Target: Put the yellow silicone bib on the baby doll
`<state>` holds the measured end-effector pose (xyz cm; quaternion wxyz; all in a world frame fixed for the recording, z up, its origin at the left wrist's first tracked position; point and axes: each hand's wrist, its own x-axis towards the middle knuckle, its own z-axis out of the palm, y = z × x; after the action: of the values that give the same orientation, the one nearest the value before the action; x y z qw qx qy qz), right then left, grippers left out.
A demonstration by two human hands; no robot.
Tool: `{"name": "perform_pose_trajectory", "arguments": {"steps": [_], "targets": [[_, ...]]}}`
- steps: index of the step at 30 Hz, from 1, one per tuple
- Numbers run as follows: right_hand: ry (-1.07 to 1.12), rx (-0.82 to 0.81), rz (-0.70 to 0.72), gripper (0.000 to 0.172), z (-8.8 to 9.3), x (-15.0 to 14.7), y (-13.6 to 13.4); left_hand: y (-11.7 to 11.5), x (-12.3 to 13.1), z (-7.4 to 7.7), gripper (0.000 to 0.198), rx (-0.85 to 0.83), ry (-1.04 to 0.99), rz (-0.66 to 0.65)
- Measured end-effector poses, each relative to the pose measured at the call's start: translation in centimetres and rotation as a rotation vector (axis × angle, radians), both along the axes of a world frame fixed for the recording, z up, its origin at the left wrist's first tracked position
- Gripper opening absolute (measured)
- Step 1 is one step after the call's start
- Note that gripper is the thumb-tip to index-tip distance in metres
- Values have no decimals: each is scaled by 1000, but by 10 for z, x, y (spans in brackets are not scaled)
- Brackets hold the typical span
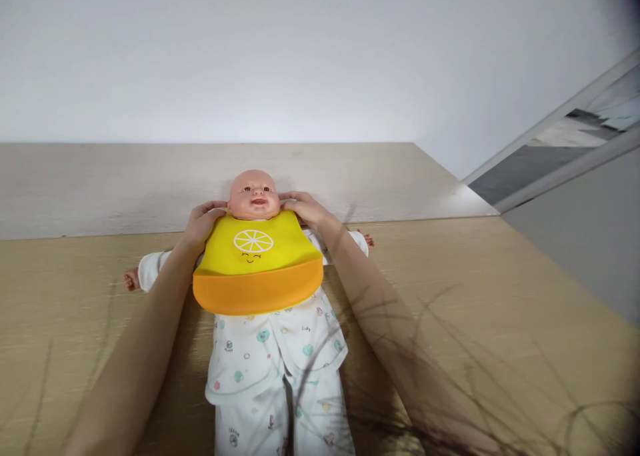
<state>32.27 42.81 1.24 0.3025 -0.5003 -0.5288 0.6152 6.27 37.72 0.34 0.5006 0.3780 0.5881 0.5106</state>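
Note:
A baby doll (pixel 254 194) in white patterned pyjamas lies on its back on a tan mat (pixel 75 323), head away from me. A yellow silicone bib (pixel 257 259) with an orange catch pocket and a lemon face covers its chest. My left hand (pixel 203 221) is closed at the doll's neck on the left, gripping the bib's strap. My right hand (pixel 305 208) is closed at the neck on the right, on the bib's other strap. Both fingertips reach behind the neck, where they are hidden.
A pale wooden headboard or ledge (pixel 150 183) runs behind the doll, against a white wall. A grey floor and a door frame (pixel 560 149) lie off the right edge. Strands of my hair hang across the lower right of the view.

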Motion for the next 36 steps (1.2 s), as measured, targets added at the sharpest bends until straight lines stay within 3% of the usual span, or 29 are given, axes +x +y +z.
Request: {"name": "perform_pose_trajectory", "arguments": {"steps": [6,12,17,22,30,36], "targets": [[12,-28,186,75,13,12,-3,-8,0,19,40,-97,-97,-90],[9,-23,128,70,24,8,-9,-16,1,39,59,-203,-42,-102],[52,-28,26,63,28,3,-13,-17,4,48,63,-190,-53,-91],[110,-15,-12,53,25,0,-12,-17,6,46,60,-195,-69,-46],[38,9,-14,61,7,2,-1,-11,2,35,56,-173,-74,-33],[-5,45,-9,54,4,1,-1,-12,6,31,44,-140,-55,0]]}}
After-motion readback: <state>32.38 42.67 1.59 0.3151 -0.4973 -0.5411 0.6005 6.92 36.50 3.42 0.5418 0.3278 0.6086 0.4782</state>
